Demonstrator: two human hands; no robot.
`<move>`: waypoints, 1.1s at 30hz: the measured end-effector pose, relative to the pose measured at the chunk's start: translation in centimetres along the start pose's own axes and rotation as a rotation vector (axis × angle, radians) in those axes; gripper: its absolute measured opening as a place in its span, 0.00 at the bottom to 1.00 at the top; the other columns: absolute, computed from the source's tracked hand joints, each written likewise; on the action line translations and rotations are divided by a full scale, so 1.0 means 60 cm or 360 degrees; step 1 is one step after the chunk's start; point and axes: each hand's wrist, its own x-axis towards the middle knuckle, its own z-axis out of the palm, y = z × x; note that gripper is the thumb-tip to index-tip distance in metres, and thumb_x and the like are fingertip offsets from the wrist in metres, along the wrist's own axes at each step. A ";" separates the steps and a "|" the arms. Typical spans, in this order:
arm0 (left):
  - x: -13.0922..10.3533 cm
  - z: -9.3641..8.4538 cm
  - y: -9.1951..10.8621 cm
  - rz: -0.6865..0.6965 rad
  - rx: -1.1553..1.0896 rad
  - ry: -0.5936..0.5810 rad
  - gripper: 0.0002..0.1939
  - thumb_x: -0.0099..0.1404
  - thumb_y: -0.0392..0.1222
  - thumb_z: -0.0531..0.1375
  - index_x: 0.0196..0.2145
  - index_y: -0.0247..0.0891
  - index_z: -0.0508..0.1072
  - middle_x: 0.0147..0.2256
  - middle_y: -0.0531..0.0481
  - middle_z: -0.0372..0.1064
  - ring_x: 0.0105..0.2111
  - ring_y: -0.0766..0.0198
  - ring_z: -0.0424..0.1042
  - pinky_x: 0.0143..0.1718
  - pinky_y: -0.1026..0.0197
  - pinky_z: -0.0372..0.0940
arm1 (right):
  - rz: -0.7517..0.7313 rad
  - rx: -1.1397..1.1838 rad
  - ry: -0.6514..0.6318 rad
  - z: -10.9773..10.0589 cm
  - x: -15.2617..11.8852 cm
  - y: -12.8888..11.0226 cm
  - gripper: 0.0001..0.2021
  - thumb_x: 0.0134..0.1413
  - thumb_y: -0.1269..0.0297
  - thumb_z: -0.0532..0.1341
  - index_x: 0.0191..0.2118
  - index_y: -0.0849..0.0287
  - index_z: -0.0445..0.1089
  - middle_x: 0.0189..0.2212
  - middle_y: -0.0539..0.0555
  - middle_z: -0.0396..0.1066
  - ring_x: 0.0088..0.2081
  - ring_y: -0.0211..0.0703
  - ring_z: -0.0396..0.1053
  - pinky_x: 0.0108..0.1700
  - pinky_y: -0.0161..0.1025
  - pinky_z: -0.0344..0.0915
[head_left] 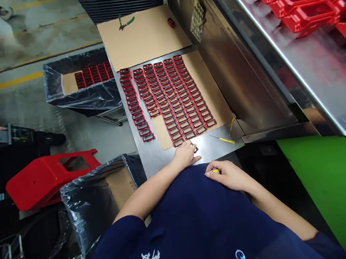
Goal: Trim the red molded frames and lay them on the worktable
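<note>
At the near edge of the metal table (118, 157), my left hand (185, 156) has its fingers closed over a small red-and-black rectangular frame (196, 148), mostly hidden beneath them. My right hand (231, 174) is held close to my body, gripping a small yellow-handled tool (215, 170); a short grey tip shows at the fingers. Beyond my left hand, rows of similar red-and-black frames (170, 94) lie on cardboard, and a separate column of frames (135, 104) lines the table's left side. A thin yellow-handled pick (226, 140) rests right of the rows.
Green-handled pliers (126, 22) and a small red-and-black object (170, 22) lie on the far cardboard (146, 40). A lined bin with frames (83, 100) and another lined bin (92, 206) stand left. Large red parts (304, 15) sit on the raised metal surface at right.
</note>
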 end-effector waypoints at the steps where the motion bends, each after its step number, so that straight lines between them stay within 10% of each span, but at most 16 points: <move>1: 0.006 0.003 -0.001 0.0035 0.0012 -0.0009 0.14 0.60 0.46 0.67 0.40 0.37 0.75 0.46 0.38 0.68 0.50 0.47 0.69 0.47 0.50 0.70 | -0.0006 0.0011 0.0007 0.000 0.000 0.003 0.13 0.62 0.55 0.60 0.39 0.59 0.76 0.28 0.49 0.73 0.29 0.38 0.66 0.33 0.34 0.55; 6: -0.024 -0.018 -0.021 0.0187 -0.0061 0.0099 0.05 0.65 0.39 0.61 0.36 0.37 0.76 0.48 0.39 0.70 0.48 0.53 0.72 0.49 0.52 0.71 | 0.0022 0.0509 0.0162 0.004 0.009 0.035 0.18 0.61 0.48 0.61 0.40 0.61 0.74 0.28 0.51 0.70 0.29 0.37 0.64 0.33 0.35 0.59; 13: -0.154 -0.128 0.016 0.0444 -0.0492 0.0672 0.09 0.68 0.45 0.61 0.40 0.38 0.76 0.48 0.41 0.72 0.48 0.58 0.74 0.51 0.55 0.72 | -0.0025 0.1972 -0.0040 0.018 0.027 0.000 0.22 0.52 0.47 0.67 0.40 0.61 0.67 0.24 0.47 0.65 0.21 0.34 0.61 0.24 0.32 0.58; 21: -0.187 -0.159 0.057 0.0738 -0.0727 0.1042 0.09 0.65 0.45 0.67 0.37 0.37 0.76 0.40 0.44 0.76 0.40 0.62 0.78 0.43 0.61 0.74 | -0.0179 0.1612 -0.0332 0.023 0.033 -0.084 0.21 0.49 0.52 0.70 0.42 0.63 0.70 0.19 0.43 0.61 0.18 0.29 0.53 0.22 0.30 0.48; 33: -0.192 -0.170 0.070 0.0827 -0.0443 0.0949 0.06 0.64 0.41 0.67 0.35 0.38 0.75 0.32 0.48 0.75 0.32 0.63 0.73 0.34 0.61 0.70 | -0.0034 0.1707 -0.0379 0.030 0.044 -0.089 0.19 0.47 0.52 0.72 0.33 0.63 0.70 0.15 0.43 0.61 0.15 0.27 0.50 0.18 0.29 0.43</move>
